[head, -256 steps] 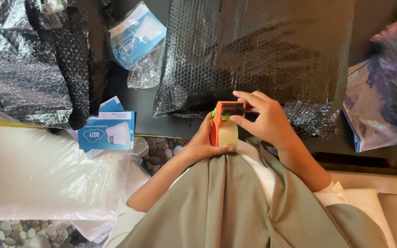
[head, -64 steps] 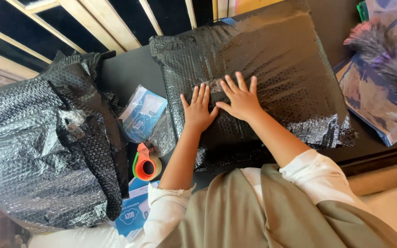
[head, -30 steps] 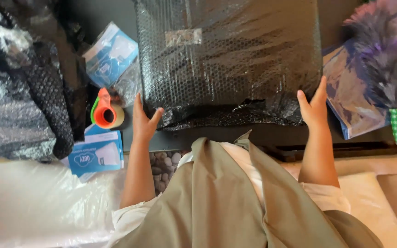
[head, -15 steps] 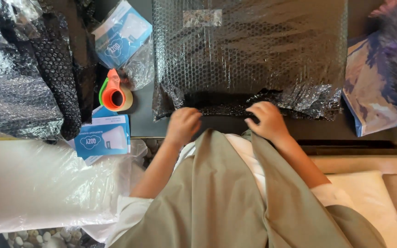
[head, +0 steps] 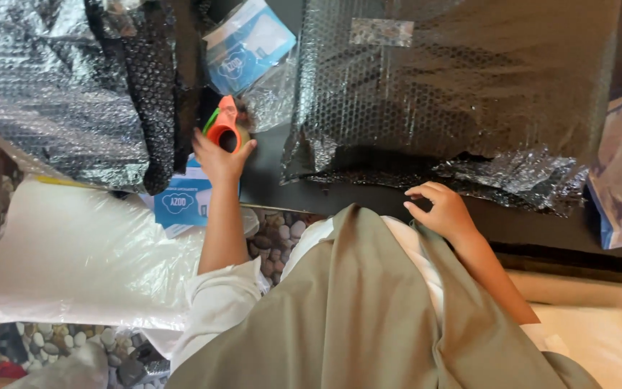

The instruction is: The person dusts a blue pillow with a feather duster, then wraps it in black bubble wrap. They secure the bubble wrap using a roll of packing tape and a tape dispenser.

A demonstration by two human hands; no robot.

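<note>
Left fingers (head: 214, 155) clamped on orange tape dispenser (head: 223, 130), right fingers (head: 426, 194) apart beside bubble-wrapped parcel (head: 455, 86)

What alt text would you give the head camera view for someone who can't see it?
Seen from above, a person's left hand closes on an orange tape dispenser on a dark table, while the right hand rests open by the near edge of a large parcel wrapped in black bubble wrap. Small blue boxes lie nearby.

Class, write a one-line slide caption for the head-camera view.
Left hand grasps an orange tape dispenser while the right hand rests by a large bubble-wrapped parcel on a dark table.
</note>
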